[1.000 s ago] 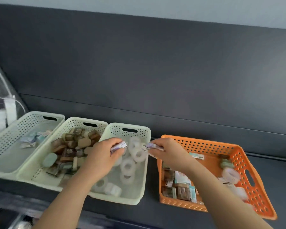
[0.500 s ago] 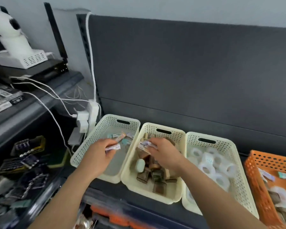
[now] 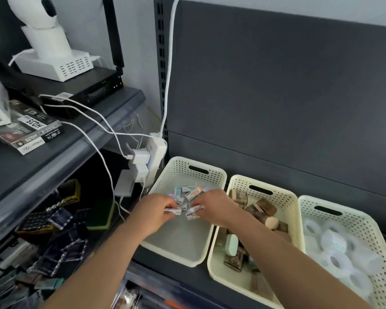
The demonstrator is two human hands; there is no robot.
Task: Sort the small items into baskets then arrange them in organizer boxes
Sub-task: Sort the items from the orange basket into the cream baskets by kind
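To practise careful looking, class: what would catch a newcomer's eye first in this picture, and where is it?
The left hand and right hand meet over the leftmost cream basket, each pinching one of the small packets clustered at its far end. To its right, the middle basket holds brown blocks and the next basket clear tape rolls. Left of the baskets, white cables hang from a power strip.

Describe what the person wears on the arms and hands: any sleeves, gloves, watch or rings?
Both arms are bare down to the picture's bottom edge: no sleeve shows on the left forearm or the right forearm. The left hand and right hand have no gloves. No watch, bracelet or ring shows on the parts in view.
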